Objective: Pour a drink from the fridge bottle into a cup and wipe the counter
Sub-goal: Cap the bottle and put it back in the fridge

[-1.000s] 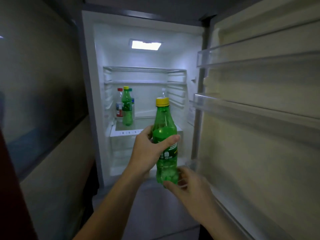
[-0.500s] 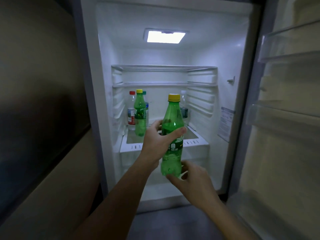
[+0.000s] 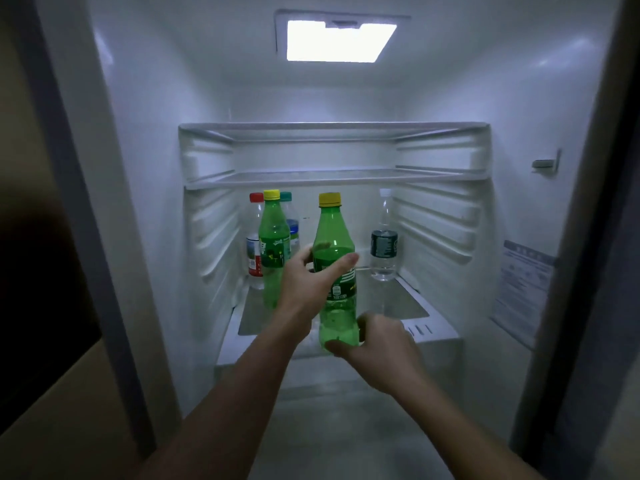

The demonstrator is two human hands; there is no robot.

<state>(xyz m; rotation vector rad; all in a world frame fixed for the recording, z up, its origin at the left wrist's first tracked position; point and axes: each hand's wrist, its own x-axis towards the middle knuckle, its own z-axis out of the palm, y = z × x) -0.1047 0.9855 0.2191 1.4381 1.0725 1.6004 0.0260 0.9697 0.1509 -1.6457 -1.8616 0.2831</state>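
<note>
The base of the green bottle (image 3: pixel 334 271) is cupped by the right hand (image 3: pixel 381 348), and its middle is gripped by the left hand (image 3: pixel 308 285). The bottle is held upright and partly filled over the fridge shelf (image 3: pixel 408 306). A second green bottle (image 3: pixel 273 251) is stood at its 10 o'clock and a clear bottle (image 3: pixel 383 244) at its 2 o'clock. The fridge interior is seen closer than before.

The person's left hand (image 3: pixel 308 289) and right hand (image 3: pixel 381 348) are bare. So are the left forearm (image 3: pixel 225 393) and right forearm (image 3: pixel 460 420), with uncovered skin from each wrist to the lower edge of the view. Both forearms are slim and smooth and lie in dim shadow. The left thumbnail (image 3: pixel 353 259) is short and rounded and catches pale light. The back of the right hand looks smooth, its finer detail blurred.
</note>
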